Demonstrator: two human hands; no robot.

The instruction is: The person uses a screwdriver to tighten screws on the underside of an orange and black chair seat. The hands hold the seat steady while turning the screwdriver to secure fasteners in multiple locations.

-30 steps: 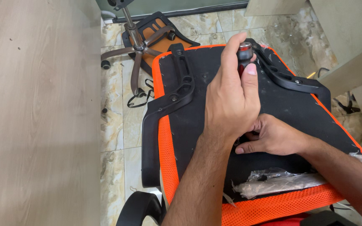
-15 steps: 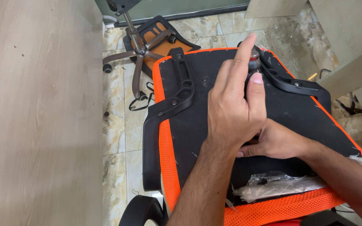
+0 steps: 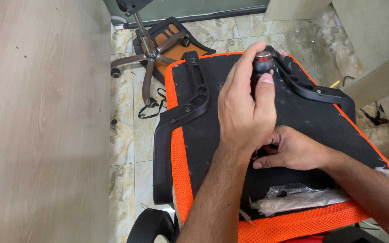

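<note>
orange mesh rims the upturned chair seat (image 3: 293, 130). left hand (image 3: 244, 112) has curled back round the screwdriver (image 3: 263, 67) handle, fingers no longer splayed, gripping afresh; right hand (image 3: 293, 148) pinches its tip down on the seat's black underside.

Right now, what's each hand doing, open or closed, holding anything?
Left hand: closed around a screwdriver handle.
Right hand: fingers curled against the seat underside at the tool's tip; whether it holds anything cannot be told.

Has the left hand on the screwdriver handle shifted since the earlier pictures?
No real shift: the left hand is still wrapped round the screwdriver handle, just inside the right armrest bracket as before; only the fingers regripped.
</note>
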